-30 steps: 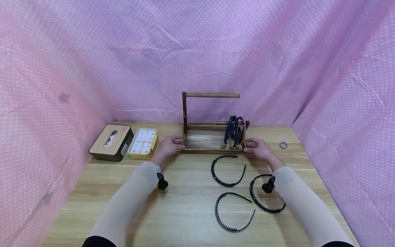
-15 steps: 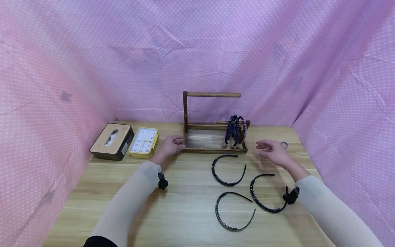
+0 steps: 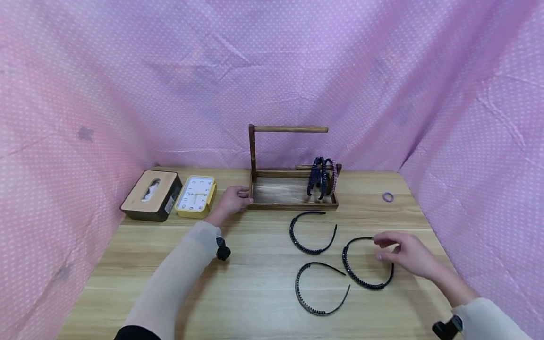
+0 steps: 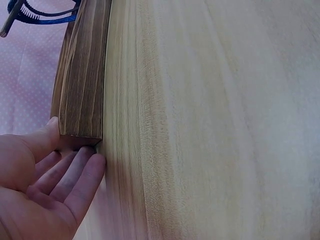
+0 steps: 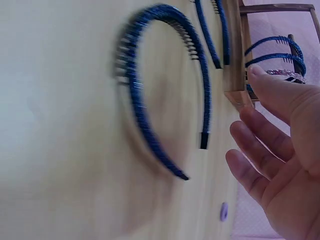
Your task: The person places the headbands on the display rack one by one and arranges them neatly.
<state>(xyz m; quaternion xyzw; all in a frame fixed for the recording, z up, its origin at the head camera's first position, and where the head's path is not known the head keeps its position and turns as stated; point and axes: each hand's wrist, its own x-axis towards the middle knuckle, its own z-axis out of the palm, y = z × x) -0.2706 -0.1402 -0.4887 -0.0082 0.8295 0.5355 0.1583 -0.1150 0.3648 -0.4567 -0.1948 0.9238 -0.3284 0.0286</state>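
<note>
My left hand (image 3: 231, 202) touches the left end of a brown wooden rack (image 3: 293, 206), its fingers and thumb extended against the corner. The rack has a tray base, a tall post with a bar, and a lower bar on which three headbands (image 3: 324, 182) hang at the right, one pinkish. Over the far right part of a dark beaded headband (image 3: 358, 280) hovers my right hand (image 3: 405, 252), fingers apart and holding nothing. That headband (image 5: 137, 95) looks dark blue in the right wrist view. Two more dark headbands lie beside it, one farther back (image 3: 298, 242) and one nearer (image 3: 302, 301).
Left of the rack are a yellow alarm clock (image 3: 196, 194) and a tissue box (image 3: 148, 194) with a wooden lid. A small purple ring (image 3: 388, 197) lies toward the right edge of the table. Pink dotted cloth (image 3: 204, 94) hangs behind and on both sides.
My right hand has left the rack's right end, moved right and then toward me, over the right-hand headband. The left hand has stayed at the rack.
</note>
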